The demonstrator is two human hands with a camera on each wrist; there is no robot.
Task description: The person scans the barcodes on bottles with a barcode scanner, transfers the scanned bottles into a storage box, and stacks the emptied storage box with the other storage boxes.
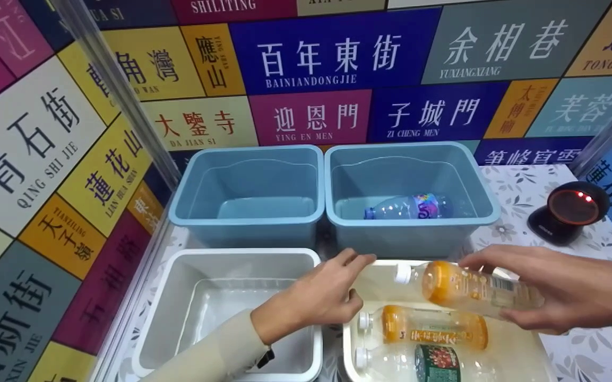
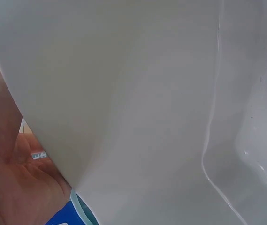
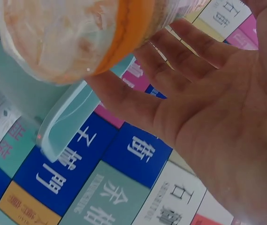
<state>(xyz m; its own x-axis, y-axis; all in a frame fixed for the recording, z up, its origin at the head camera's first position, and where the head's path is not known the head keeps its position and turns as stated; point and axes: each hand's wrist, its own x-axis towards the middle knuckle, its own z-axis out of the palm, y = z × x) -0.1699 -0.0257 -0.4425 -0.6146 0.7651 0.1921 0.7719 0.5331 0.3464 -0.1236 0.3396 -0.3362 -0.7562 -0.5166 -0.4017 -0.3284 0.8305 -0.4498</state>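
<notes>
My right hand [image 1: 560, 286] grips a clear plastic bottle [image 1: 457, 284] with an orange label and white cap. In the head view it lies nearly level above the cream bin [image 1: 348, 334], cap pointing left; the right wrist view shows its base end large against the fingers [image 3: 171, 70]. Beneath it, inside the bin, lie a similar orange-labelled bottle [image 1: 433, 326] and a green-labelled bottle [image 1: 438, 361]. My left hand [image 1: 327, 292] holds nothing, fingers loosely bent, over the gap between the cream bin and the pale grey bin [image 1: 173, 297].
Two blue bins stand behind: the left one [image 1: 247, 212] has nothing in it, while the right one [image 1: 412, 220] contains a clear bottle [image 1: 401, 207] with a purple label. A black scanner-like device [image 1: 566, 212] stands at right on the patterned table. Sign-printed walls [image 1: 337, 48] enclose the back and left.
</notes>
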